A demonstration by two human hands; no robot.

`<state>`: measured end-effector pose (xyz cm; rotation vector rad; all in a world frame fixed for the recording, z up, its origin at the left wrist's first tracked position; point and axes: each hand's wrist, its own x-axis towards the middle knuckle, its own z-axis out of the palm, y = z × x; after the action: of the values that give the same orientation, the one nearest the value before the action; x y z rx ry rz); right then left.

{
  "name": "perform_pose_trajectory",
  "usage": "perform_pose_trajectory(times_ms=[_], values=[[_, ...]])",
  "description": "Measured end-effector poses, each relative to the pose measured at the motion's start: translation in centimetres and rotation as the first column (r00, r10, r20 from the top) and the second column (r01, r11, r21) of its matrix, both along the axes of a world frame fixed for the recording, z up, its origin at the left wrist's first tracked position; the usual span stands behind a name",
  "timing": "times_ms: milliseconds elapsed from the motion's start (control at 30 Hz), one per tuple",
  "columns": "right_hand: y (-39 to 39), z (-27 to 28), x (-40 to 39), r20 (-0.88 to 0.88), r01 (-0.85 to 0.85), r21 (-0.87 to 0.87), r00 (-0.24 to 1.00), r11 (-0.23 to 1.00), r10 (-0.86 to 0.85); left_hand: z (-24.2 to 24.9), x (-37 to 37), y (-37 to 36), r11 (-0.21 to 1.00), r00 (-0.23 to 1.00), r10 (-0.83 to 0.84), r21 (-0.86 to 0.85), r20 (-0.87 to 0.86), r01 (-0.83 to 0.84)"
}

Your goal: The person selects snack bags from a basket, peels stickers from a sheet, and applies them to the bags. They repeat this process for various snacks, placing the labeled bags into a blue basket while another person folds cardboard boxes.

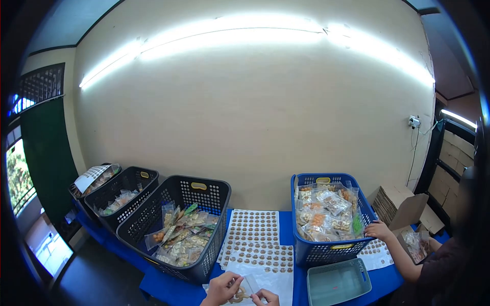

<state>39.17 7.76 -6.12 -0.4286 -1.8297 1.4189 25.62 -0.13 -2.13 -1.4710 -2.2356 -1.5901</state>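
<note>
At the bottom centre, my left hand (222, 288) pinches the edge of a small clear snack packet (240, 295). Pale brown ring-like pieces show inside it. My right hand (266, 297), partly cut off by the lower edge, has its fingers closed at the packet's other side. Both hands are above sheets of round brown stickers (259, 254) that lie on the blue table cover (176, 290). To the left stands a black perforated basket (204, 232) with filled snack packets (186, 234) in it.
A blue basket (319, 254) heaped with snack packets stands right, behind a grey-green tray (338, 283). Another person's hand (378, 229) touches its side. More black baskets (125, 176) stand far left. Cardboard (395, 204) lies at the right by the wall.
</note>
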Motion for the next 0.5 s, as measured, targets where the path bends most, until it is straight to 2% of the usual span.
perform_pose_trajectory(times_ms=[67, 100, 200, 233, 333, 367, 400, 433, 500], values=[[1.1, 0.6, 0.2, -0.006, -0.006, 0.004, 1.0, 1.0, 0.006, 0.1, -0.4, 1.6, 0.999, 1.0, -0.019, 0.046, 0.008, 0.018], [1.6, 0.9, 0.4, -0.021, 0.0, 0.032, 1.0, 0.999, 0.001, -0.3, -1.0, 2.3, 0.998, 0.995, -0.02, 0.058, 0.101, 0.015], [3.7, 0.5, 0.5, -0.015, 0.012, 0.067, 1.0, 0.998, -0.011, -1.0, -1.3, 4.4, 0.998, 0.993, -0.048, 0.051, 0.105, 0.043], [4.4, 0.5, 0.7, 0.01, 0.012, 0.066, 1.0, 0.998, -0.013, -1.3, -1.3, 5.1, 0.995, 0.997, -0.049, 0.085, 0.053, 0.045], [6.4, -1.5, 0.9, 0.056, -0.004, 0.027, 0.998, 1.0, 0.002, -4.1, -2.3, 7.1, 0.99, 0.998, 0.032, 0.137, 0.047, -0.038], [7.1, -2.3, 1.1, 0.081, -0.012, 0.009, 0.997, 1.0, 0.011, -5.1, -3.1, 7.6, 0.983, 0.987, 0.058, 0.162, 0.15, -0.082], [7.6, -2.5, 1.3, 0.11, -0.021, -0.015, 0.994, 1.0, 0.023, -5.7, -4.0, 7.7, 0.976, 0.963, 0.082, 0.176, 0.256, -0.13], [7.9, -2.7, 1.6, 0.123, -0.063, -0.2, 0.989, 0.978, 0.088, -6.2, -4.6, 7.6, 0.967, 0.928, 0.107, 0.179, 0.358, -0.18], [7.9, -2.8, 1.4, 0.102, 0.001, -0.287, 0.994, 0.958, 0.029, -6.0, -5.4, 7.1, 0.977, 0.918, 0.05, 0.172, 0.393, -0.127]])
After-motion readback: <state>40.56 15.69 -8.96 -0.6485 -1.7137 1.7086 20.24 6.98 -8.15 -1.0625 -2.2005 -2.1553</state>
